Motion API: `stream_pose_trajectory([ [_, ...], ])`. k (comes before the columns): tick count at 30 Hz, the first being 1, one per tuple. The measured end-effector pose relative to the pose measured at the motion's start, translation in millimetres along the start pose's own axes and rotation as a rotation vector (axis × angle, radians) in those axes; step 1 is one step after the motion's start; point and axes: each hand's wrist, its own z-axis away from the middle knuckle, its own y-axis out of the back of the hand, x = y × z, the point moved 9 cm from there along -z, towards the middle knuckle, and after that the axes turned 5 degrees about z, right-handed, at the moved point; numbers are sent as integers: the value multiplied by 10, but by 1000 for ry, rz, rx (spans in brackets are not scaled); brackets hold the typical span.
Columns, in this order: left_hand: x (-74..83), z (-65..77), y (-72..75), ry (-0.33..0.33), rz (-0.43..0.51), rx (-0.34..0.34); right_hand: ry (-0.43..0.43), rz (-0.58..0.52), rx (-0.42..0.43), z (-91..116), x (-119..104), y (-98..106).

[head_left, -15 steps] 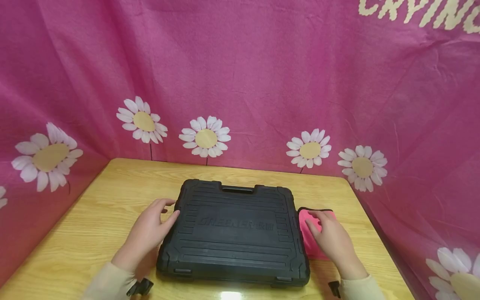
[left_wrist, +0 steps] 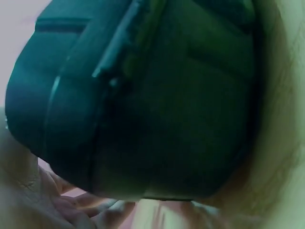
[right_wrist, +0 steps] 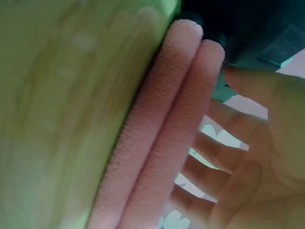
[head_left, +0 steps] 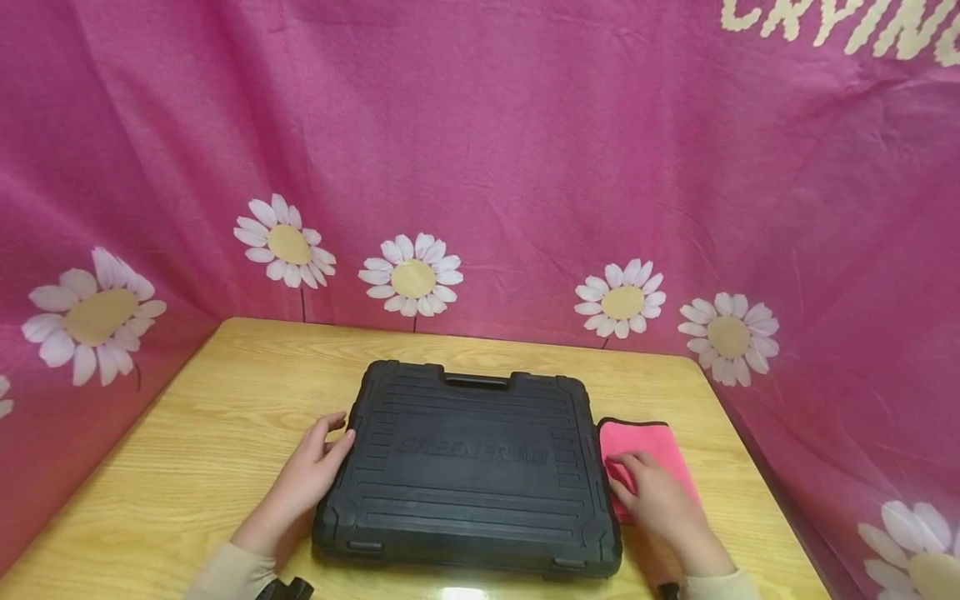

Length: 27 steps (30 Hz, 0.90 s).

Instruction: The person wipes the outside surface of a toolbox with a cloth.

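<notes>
A closed black hard plastic case (head_left: 472,467) with raised lettering lies flat on the table, its handle on the far side. My left hand (head_left: 306,475) is at the case's left side, fingers relaxed, the thumb at its edge. The case's side (left_wrist: 176,114) fills much of the left wrist view. Beside the case on the right lies a folded pink cloth (head_left: 637,435) with dark edging. Over this cloth is my right hand (head_left: 663,504), its fingers loosely bent. In the right wrist view, the cloth's two thick folds (right_wrist: 152,109) lie alongside the spread fingers; contact is unclear.
The wooden table (head_left: 202,417) has a rounded far edge. A pink curtain (head_left: 480,167) printed with daisies hangs behind it and along both sides. A dark device (head_left: 287,589) sits at my left wrist.
My right hand has shifted toward me over the pink cloth, uncovering more of its far part. My left hand has slid slightly nearer to me along the case's side. The case stays put.
</notes>
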Motion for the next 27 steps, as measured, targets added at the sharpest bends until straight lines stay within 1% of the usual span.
stream_pose_trajectory([
  [4,-39,-12,-52,29,76,-33,71,-4,-11,40,-43,-50],
  [6,-53,-21,-73,46,92,-46,89,-8,-23,57,-52,-67],
  [9,-79,-32,-114,73,141,-66,98,-12,-56,79,-45,-93],
  [12,-83,-33,-152,65,176,-73,118,-16,-87,95,-39,-125],
  [16,-86,-24,-181,49,210,-68,115,-12,-130,105,-19,-177],
  [19,-108,-19,-192,59,234,-63,94,-12,-148,108,-12,-191],
  [22,-125,-17,-199,70,254,-63,83,-17,-148,109,-16,-183],
  [27,-130,-13,-195,64,291,-56,102,-10,-114,106,-39,-159],
])
